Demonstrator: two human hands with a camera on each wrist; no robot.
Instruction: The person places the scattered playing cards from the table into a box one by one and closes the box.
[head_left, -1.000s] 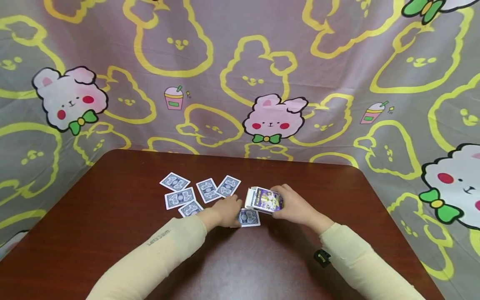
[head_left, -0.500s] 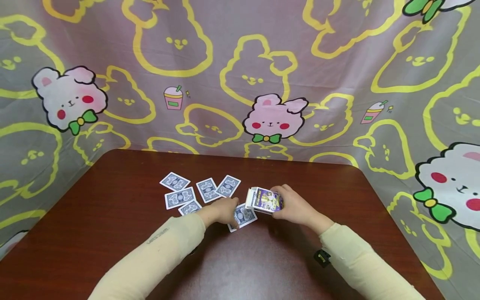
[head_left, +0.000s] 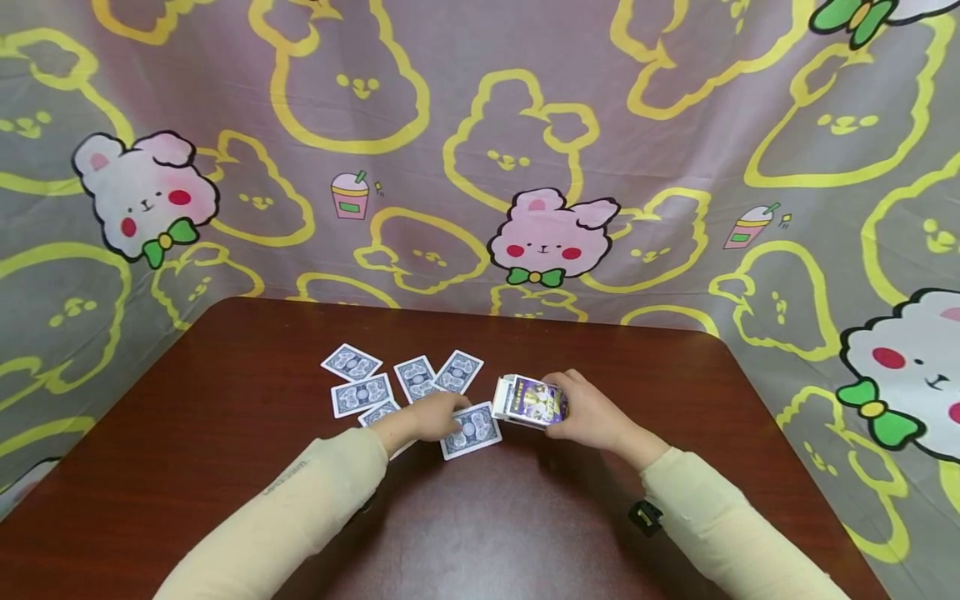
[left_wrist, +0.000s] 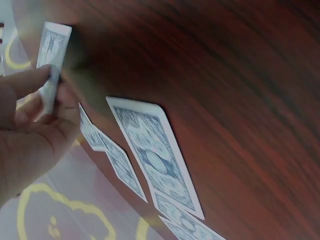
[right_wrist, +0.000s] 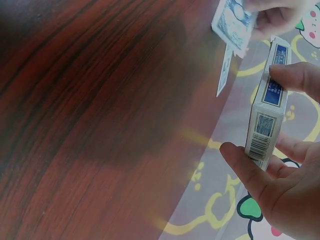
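My left hand point(head_left: 433, 414) pinches a blue-backed playing card point(head_left: 474, 431) between thumb and fingers, off the table by the look of the wrist views. In the left wrist view that card point(left_wrist: 54, 42) appears at a steep angle, partly covered by the fingertips. My right hand point(head_left: 588, 410) grips a purple and yellow card box point(head_left: 538, 402), its white end flap pointing left. The right wrist view shows a barcode on one end of the card box point(right_wrist: 265, 120), with thumb and fingers around it. Whether cards are inside is hard to tell.
Several cards lie back-up on the brown table point(head_left: 480, 533). One card point(head_left: 351, 362) is at the far left, another card point(head_left: 362, 395) just nearer. Beside them, a card point(head_left: 459, 369) overlaps its neighbour. My left forearm hides part of the nearest card point(head_left: 377, 412). A patterned curtain point(head_left: 420, 167) hangs behind.
My left hand has drawn the card leftward, away from the mouth of the box, and more of its back shows. The right hand and box have stayed almost in place.
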